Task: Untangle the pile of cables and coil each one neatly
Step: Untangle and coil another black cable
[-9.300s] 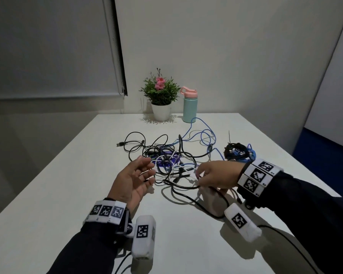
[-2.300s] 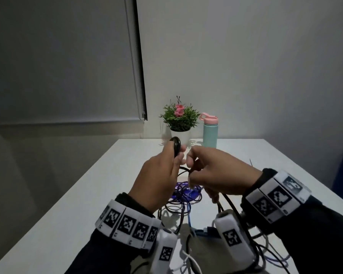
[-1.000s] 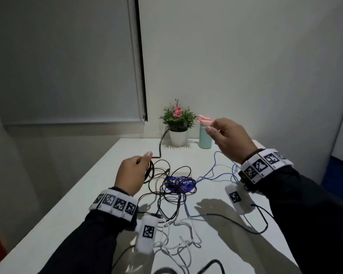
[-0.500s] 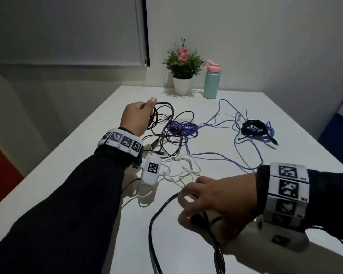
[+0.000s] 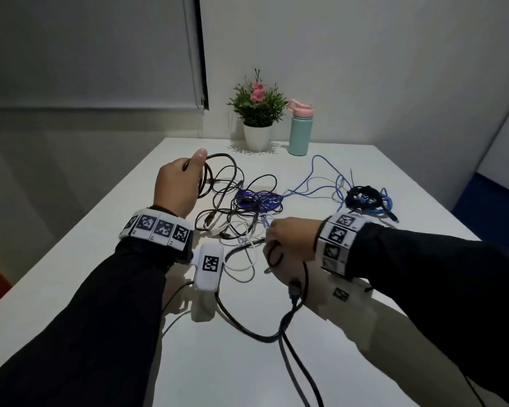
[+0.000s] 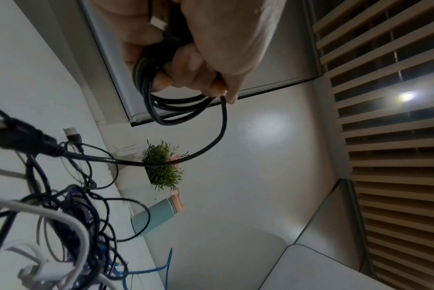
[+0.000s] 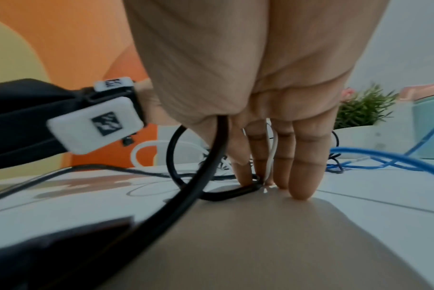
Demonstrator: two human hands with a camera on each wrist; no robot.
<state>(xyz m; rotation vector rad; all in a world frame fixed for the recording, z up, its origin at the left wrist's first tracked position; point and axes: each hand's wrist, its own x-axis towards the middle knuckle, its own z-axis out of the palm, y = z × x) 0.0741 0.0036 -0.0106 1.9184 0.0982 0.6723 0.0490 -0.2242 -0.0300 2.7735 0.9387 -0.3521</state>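
The person's left hand [image 5: 177,186] is raised above the white tabletop [image 5: 71,274], its fingers [image 6: 186,64] curled tight round several loops of a black cable [image 6: 176,109]. The coil hangs just below the knuckles, and from it a single strand arcs down to a black plug lying at the edge of the tangle. A pale connector shows inside the fist, pressed against the palm.

The right hand [image 5: 291,239] is down nearer the person's body, at the near edge of the pile. In the right wrist view its fingers [image 7: 302,176] are fairly straight, tips down on the tabletop, with a thin white cable [image 7: 272,153] running between two of them. A thicker black cord [image 7: 200,176] comes out from under the thumb side of the palm and loops round on the tabletop by the fingertips; whether the thumb actually pinches it I cannot tell.

Between the two hands lies the tangled pile of cables [image 5: 247,207]: black, white and purple strands crossing each other. To the right of it a blue cable [image 5: 315,183] trails off toward a small bundle of black and blue cable [image 5: 365,198] lying apart from the main heap.

At the far edge of the tabletop a potted plant [image 5: 257,118] stands just beside a teal water bottle [image 5: 299,127] with a pink lid.
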